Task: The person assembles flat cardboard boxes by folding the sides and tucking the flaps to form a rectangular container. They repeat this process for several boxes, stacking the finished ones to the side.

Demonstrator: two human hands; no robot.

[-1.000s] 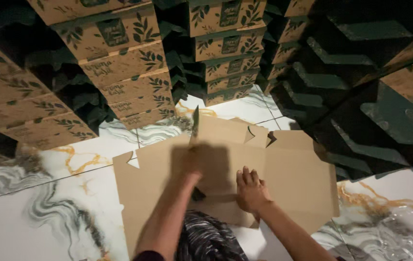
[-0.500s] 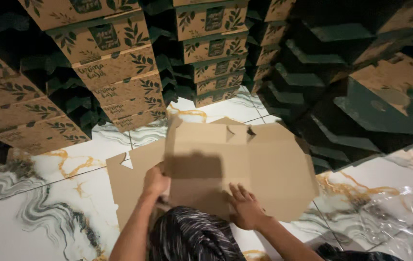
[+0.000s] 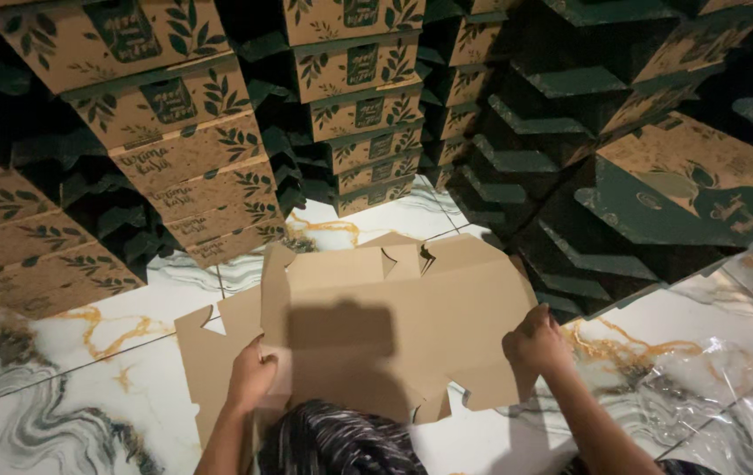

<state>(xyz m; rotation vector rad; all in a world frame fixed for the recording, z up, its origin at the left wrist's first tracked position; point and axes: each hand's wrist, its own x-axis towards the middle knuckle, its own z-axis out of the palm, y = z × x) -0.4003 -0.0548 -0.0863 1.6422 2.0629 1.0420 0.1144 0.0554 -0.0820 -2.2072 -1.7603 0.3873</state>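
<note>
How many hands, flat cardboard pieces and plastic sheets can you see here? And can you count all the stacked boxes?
Hands: 2, left hand and right hand, both on the cardboard.
Flat cardboard: 1, unfolded on the floor.
Plastic sheet: 1, crumpled at right.
Stacked boxes: too many to count; the stacks run out of view.
Total counted: 4.
</note>
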